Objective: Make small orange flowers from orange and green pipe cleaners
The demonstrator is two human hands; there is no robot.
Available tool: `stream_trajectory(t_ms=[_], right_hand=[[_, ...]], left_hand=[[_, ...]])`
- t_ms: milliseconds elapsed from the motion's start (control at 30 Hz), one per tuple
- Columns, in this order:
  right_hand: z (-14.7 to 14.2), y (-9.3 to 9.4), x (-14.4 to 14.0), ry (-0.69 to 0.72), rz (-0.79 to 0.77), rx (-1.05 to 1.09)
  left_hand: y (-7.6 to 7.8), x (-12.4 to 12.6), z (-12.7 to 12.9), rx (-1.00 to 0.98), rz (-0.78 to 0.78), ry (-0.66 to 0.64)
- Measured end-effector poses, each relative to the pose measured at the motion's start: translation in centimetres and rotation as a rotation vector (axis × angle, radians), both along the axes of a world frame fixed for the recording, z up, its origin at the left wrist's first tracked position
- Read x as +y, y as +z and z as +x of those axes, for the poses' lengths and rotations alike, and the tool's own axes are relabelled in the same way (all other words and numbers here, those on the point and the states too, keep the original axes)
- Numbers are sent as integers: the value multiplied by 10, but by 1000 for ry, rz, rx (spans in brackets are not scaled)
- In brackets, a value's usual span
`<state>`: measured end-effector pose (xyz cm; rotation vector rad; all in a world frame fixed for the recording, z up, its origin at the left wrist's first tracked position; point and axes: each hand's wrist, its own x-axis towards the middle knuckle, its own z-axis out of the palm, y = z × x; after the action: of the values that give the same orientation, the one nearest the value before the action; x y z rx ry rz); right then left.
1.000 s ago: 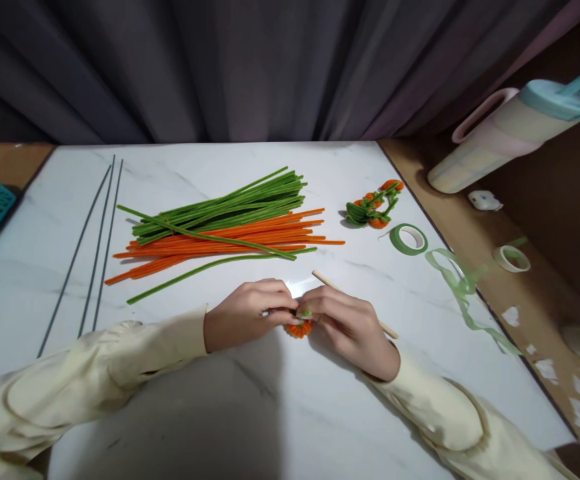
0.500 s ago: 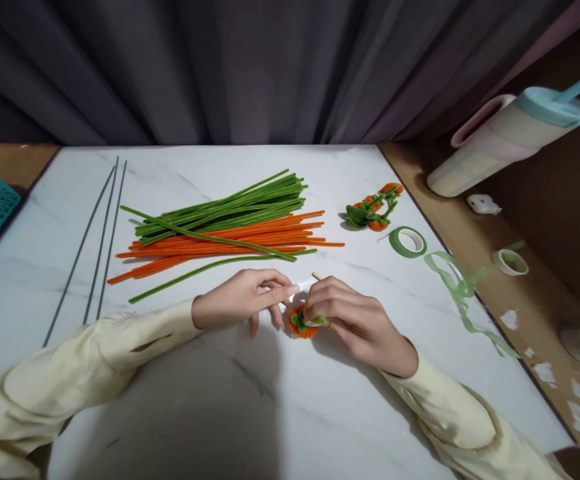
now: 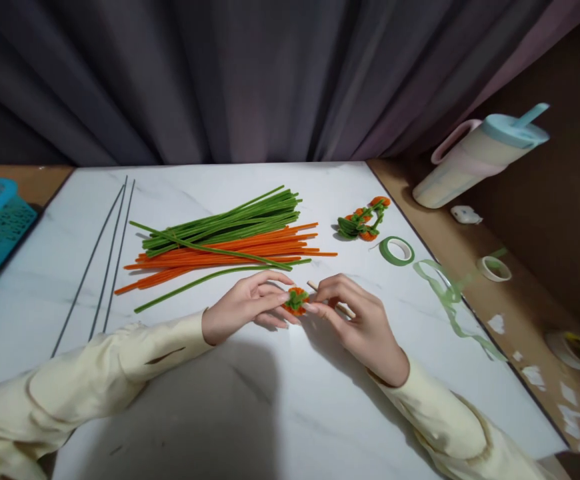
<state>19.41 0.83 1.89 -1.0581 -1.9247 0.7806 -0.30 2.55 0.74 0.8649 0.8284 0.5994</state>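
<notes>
A white marble-look table (image 3: pixel 280 413) is covered with craft stuff: a pile of green and orange pipe cleaners (image 3: pixel 225 243), 3 thin grey wires (image 3: pixel 105 257) laid at the left, a green tape roll (image 3: pixel 396 251), and finished little orange flowers (image 3: pixel 363 220) parked nearby.

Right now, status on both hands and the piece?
Left hand and right hand both pinching the orange-and-green pipe-cleaner piece. Piece held just above the table. Wooden stick under the right fingers; nothing blocking.
</notes>
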Motion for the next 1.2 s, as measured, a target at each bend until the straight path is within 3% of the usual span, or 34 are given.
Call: stream_trajectory(t_ms=[100, 167, 300, 600, 767, 1000, 1200], right_hand=[[-7, -5, -3, -5, -68, -78], [-11, -9, -5, -45, -77, -136], [-15, -12, -8, -60, -46, -176], [-14, -11, -13, 98, 69, -65], [-9, -6, -8, 105, -52, -6], [-11, -10, -9, 95, 55, 1], [-11, -14, -9, 78, 126, -7]], left_hand=[[-4, -6, 4, 20, 107, 138], [-5, -9, 6, 38, 159, 160], [-3, -13, 7, 63, 176, 138], [-3, -9, 8, 139, 180, 104], [-7, -10, 5, 127, 246, 72], [-3, -10, 6, 80, 263, 42], [-9, -11, 3, 76, 276, -3]])
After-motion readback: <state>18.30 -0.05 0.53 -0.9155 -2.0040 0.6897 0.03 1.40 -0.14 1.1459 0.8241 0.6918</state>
